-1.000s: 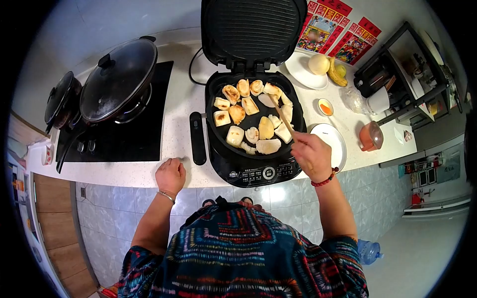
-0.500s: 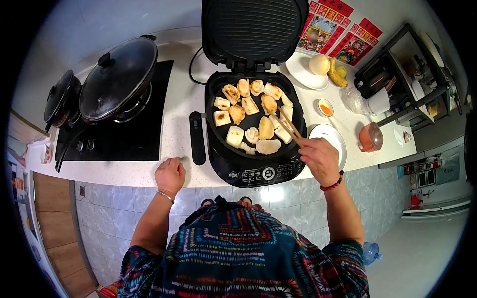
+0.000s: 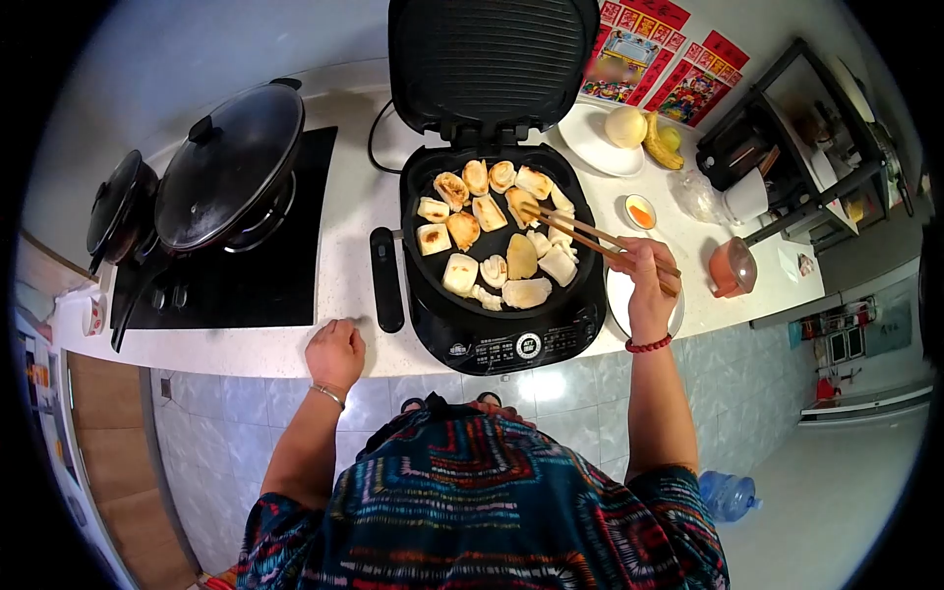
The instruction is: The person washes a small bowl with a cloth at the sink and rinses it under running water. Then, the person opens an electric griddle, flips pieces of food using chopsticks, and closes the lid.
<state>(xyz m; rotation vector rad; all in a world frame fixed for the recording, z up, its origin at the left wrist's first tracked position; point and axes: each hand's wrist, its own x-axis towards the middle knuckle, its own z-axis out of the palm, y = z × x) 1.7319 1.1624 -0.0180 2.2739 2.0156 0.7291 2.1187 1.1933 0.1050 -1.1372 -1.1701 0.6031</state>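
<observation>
The person wore a dark blue-green top [image 3: 472,492] patterned with rows of short dashes in red, orange, white and light blue, some forming nested angular bands. Its sleeves [image 3: 275,528] ended near the elbows. A slim silvery bangle [image 3: 327,395] circled the wrist below the left hand [image 3: 336,352]; a red beaded bracelet [image 3: 649,345] ringed that below the right hand [image 3: 644,285].

From the wearer's head, the single camera looks forward and steeply down — wide, dark-cornered — across shirt [image 3: 492,501], counter [image 3: 347,226] and grill [image 3: 498,240].
</observation>
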